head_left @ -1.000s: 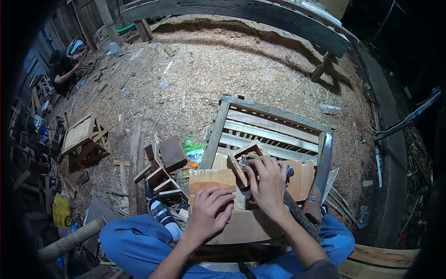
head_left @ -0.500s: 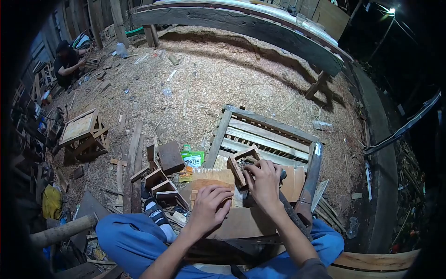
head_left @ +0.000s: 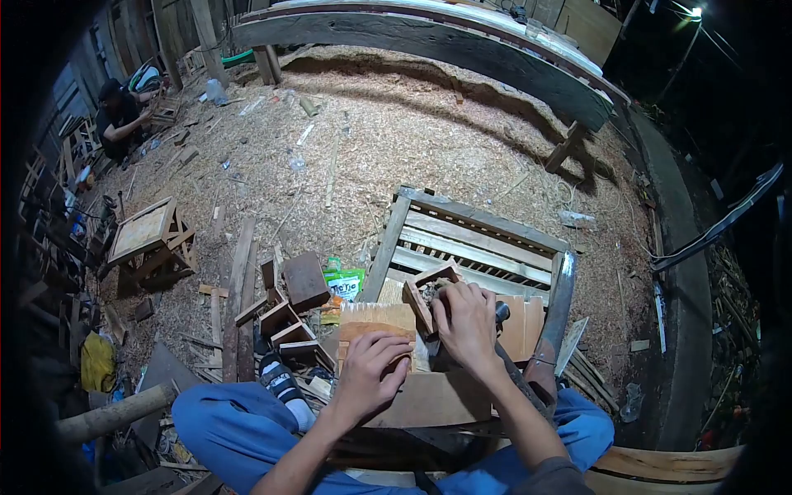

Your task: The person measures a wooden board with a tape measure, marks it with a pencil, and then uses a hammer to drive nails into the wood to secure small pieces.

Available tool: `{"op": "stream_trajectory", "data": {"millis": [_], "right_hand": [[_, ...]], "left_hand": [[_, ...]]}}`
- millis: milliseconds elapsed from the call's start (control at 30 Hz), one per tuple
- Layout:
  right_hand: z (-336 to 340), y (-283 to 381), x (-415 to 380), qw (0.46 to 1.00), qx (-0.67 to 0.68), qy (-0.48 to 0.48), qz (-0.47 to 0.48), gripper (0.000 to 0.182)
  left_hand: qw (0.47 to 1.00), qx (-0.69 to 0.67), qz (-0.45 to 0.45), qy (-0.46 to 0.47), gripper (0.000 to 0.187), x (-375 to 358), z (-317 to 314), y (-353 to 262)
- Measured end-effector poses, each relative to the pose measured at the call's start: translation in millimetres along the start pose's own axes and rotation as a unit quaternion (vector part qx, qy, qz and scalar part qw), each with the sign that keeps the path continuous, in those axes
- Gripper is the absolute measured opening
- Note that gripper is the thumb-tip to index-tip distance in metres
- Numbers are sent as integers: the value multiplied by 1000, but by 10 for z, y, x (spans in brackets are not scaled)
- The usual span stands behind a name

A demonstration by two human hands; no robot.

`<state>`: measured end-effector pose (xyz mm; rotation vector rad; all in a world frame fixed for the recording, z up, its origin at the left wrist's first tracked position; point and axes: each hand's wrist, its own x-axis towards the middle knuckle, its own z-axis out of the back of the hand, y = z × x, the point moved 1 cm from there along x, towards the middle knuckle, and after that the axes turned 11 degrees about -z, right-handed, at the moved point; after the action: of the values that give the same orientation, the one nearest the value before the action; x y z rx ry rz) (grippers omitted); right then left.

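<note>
My left hand is closed, its bent fingers over the edge of a brown wooden piece with a curved outline. To the right, my right hand has its fingers curled down at a small open wooden box. Small bits show inside the box, but the fingertips and whatever they grip are hidden. A brown board lies between my wrists. Just right of my right hand is a dark rounded tool end.
A slatted wooden frame lies ahead. Several wooden boxes and a green packet sit left. A small stand is farther left. Another person crouches at the upper left. A long bench spans the back.
My right hand has shifted slightly at the box, and its fingers now cover more of the opening. My left hand has barely moved.
</note>
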<state>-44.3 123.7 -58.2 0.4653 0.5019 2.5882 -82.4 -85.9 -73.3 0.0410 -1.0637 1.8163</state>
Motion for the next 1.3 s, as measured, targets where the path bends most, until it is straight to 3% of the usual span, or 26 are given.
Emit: {"op": "stream_trajectory", "data": {"millis": [167,300,500,600,867,967,1167,1300], "right_hand": [[61,46,15,996,79,-22,-22,15],[23,15,-5,996,68,-19,-62,17],[59,9,-41,996,73,-47,-8,13],[134,19,-95,997,53,-58,24,19],[561,132,-327,990,90,-96,44,13],[642,184,-486,991,91,-85,41,13],[508,368,-918,972,215,18,89,19],[511,455,-1127,966,226,23,122,22]], "left_hand": [[1000,4,-2,-5,19,6,15,-11],[1000,-1,-4,-7,19,-5,7,-6],[1000,-2,-9,-10,19,-9,5,1],[1000,2,-15,-7,20,-28,2,-9],[999,-10,-40,-15,22,-64,112,-8],[1000,-9,-15,-2,21,-141,242,-31],[1000,6,-13,-3,24,-322,399,-204],[997,-15,-77,2,32,-461,291,-415]]}}
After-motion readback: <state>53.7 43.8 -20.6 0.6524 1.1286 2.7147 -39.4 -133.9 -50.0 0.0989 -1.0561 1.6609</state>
